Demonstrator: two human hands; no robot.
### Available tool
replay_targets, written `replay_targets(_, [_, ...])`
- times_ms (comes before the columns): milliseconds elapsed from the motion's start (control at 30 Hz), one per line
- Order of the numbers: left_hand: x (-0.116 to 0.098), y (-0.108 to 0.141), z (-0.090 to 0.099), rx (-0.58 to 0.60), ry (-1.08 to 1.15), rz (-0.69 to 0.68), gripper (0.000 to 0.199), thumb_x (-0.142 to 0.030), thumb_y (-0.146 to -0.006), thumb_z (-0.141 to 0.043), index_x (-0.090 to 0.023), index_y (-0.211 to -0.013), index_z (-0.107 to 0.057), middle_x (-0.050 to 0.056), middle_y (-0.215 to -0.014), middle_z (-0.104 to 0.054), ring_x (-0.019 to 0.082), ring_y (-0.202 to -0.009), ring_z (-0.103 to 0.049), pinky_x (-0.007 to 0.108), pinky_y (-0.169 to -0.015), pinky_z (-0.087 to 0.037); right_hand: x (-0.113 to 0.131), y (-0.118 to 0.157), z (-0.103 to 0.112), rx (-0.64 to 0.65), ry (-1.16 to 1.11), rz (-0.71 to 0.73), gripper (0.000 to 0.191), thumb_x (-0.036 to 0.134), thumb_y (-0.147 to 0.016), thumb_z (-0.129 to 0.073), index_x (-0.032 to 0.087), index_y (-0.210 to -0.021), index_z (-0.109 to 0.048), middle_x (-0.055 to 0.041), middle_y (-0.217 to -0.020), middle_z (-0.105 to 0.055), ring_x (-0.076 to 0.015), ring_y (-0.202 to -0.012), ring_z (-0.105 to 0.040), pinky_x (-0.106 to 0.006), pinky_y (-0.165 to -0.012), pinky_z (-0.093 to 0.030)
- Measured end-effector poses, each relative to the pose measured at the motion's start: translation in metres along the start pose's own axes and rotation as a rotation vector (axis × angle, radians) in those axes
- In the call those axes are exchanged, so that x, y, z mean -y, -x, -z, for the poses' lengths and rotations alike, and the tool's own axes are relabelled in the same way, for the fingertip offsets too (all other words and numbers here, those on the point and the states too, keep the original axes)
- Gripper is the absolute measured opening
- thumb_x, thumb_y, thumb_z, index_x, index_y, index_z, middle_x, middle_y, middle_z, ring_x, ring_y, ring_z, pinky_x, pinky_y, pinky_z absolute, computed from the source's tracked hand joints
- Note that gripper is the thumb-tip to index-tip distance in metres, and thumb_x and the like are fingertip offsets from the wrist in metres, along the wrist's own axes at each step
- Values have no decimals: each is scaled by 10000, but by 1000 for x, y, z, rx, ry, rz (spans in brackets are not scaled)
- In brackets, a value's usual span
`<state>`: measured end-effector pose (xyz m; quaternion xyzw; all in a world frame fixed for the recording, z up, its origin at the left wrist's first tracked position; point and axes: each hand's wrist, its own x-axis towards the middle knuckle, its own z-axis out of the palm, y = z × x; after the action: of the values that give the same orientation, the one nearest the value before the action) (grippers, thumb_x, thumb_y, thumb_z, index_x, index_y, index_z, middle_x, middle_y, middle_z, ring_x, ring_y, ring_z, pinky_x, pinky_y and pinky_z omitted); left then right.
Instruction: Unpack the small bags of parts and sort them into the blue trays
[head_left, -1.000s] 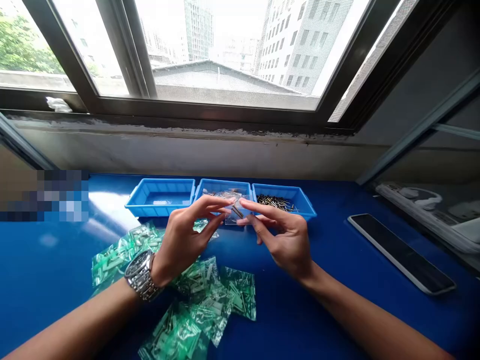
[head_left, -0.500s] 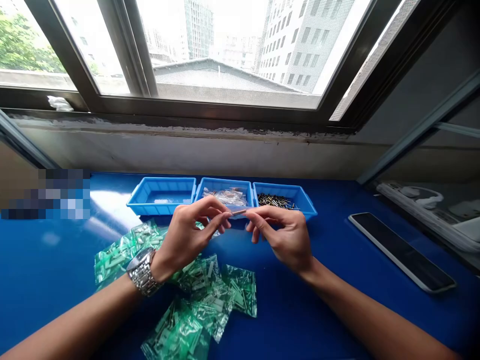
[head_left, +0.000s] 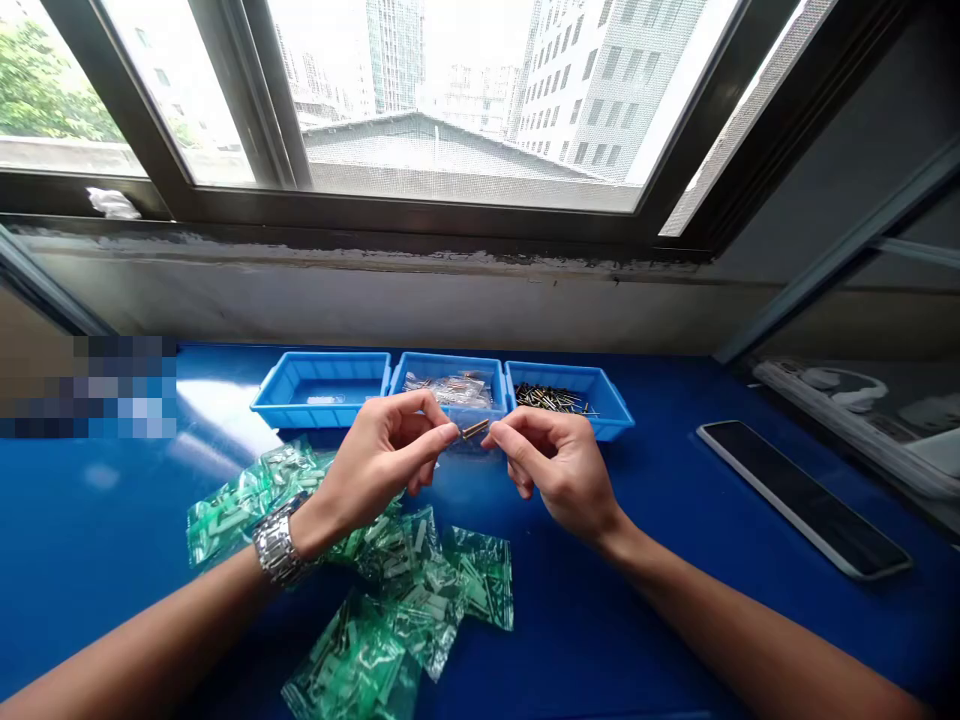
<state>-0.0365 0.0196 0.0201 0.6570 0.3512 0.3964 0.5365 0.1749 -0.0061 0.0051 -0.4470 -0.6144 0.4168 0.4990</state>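
Observation:
My left hand [head_left: 379, 462] and my right hand [head_left: 559, 470] face each other in front of the middle bin. Between their fingertips is a short brass pin [head_left: 475, 429], tilted slightly. A clear plastic piece [head_left: 466, 446] shows just below the pin, and I cannot tell what it is. Three blue plastic bins stand in a row: the middle one [head_left: 446, 362] holds a clear bag of pins [head_left: 448, 391], the right one [head_left: 566, 372] holds a loose pile of metal pins [head_left: 551, 400], and the left one [head_left: 320, 362] holds something small and pale.
Green-tinted plastic bags [head_left: 397, 590] lie in a heap on the blue table [head_left: 105, 560] below my hands. A dark phone-like slab [head_left: 802, 498] lies at the right. A wall and window [head_left: 450, 130] stand behind the bins. A metal watch [head_left: 277, 547] circles my left wrist.
Both hands have moved slightly lower and nearer me, bringing the brass pin into clear view. The bag in the middle bin now shows fully, no longer behind my fingers.

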Motion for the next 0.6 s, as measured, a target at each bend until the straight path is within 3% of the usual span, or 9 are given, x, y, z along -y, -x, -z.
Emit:
replay_targets(100, [1,0,0,-23,-44,-33,319,-426,-949,-745,-171,-800,-624,-51,-470,-571,74,-377,-487,168,-385,-398,0,-1,0,-19,-11,20,293,444,-951,-734,183,-847,-815,29,-459,-573,-116,-358,-518,-249,-380,-437])
replay_targets(200, [3,1,-1,-75,-121,-112,238,-365,-974,-728,-171,-854,-661,-2,-610,-689,109,-487,-621,185,-437,-489,-1,-3,-1,-48,-36,40,260,425,-943,-754,185,-978,-846,-12,-603,-714,-130,-373,-607,-249,-364,-468])
replay_targets(300, [6,2,-1,-162,-241,-239,113,-303,-983,-721,-193,-1006,-726,68,-974,-804,192,-866,-791,241,-655,-638,-2,-3,0,-95,-5,91,238,385,-954,-751,217,-1096,-844,-89,-941,-828,-188,-540,-754,-244,-360,-476])
replay_targets(367, [7,1,0,-181,-308,-303,169,-276,-983,-720,-223,-1143,-729,75,-1165,-790,231,-1102,-772,309,-855,-665,-3,-3,2,-118,56,133,242,351,-970,-735,252,-1170,-828,-100,-1101,-823,-236,-712,-813,-249,-391,-509])
replay_targets(433, [7,0,1,-182,-347,-336,232,-271,-990,-711,-235,-1219,-711,76,-1238,-771,244,-1179,-745,368,-971,-641,-2,-3,3,-118,101,161,263,324,-976,-728,269,-1221,-809,-94,-1165,-812,-255,-815,-826,-266,-449,-565])
replay_targets(500, [7,0,1,-181,-367,-339,168,-284,-997,-700,-218,-1149,-725,71,-1152,-792,233,-1087,-769,366,-943,-638,-2,-3,3,-95,100,172,245,314,-962,-746,248,-1188,-815,-92,-1114,-822,-240,-779,-821,-280,-492,-596])
replay_targets(533, [6,0,1,-170,-372,-328,116,-293,-1004,-690,-201,-1061,-730,59,-1026,-804,213,-963,-783,335,-862,-642,-1,-3,4,-68,88,167,207,318,-955,-755,228,-1127,-827,-85,-1021,-830,-220,-706,-806,-279,-492,-595])
replay_targets(600, [5,1,1,-126,-375,-297,226,-317,-1017,-661,-176,-843,-690,10,-708,-733,150,-644,-708,250,-622,-572,-1,-3,4,12,62,132,164,338,-953,-758,190,-943,-826,-47,-771,-794,-165,-529,-728,-265,-469,-569])
